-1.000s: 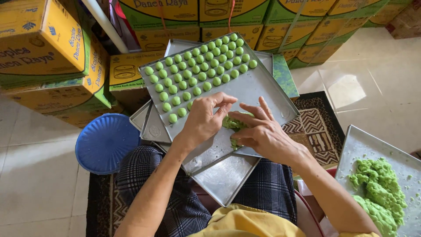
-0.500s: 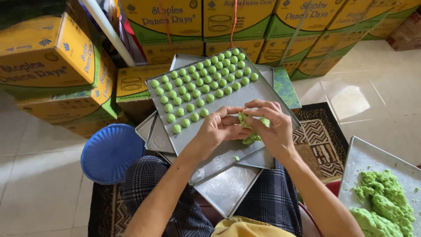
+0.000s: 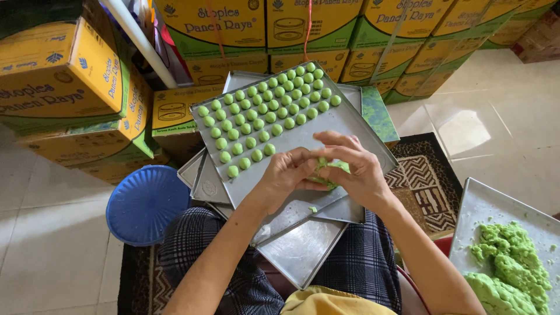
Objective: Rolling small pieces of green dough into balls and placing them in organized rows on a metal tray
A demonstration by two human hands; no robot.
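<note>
A metal baking tray (image 3: 344,125) rests tilted on my lap atop other trays, and several rows of small green dough balls (image 3: 265,111) fill its far half. Above the tray's near edge my left hand (image 3: 289,175) and my right hand (image 3: 356,166) meet around a lump of green dough (image 3: 326,172). The fingers of both hands pinch and press it. A small green crumb (image 3: 313,209) lies on the tray just below the hands.
A second metal tray (image 3: 490,204) with a pile of green dough (image 3: 513,268) sits at the lower right. A blue plastic lid (image 3: 146,204) lies on the floor at left. Stacked yellow-green cardboard boxes (image 3: 64,81) surround the far side. A patterned mat (image 3: 426,181) lies under the trays.
Both hands rose slightly off the tray surface and came closer together around the dough lump. The camera view shifted a little, so the tray sits higher in frame.
</note>
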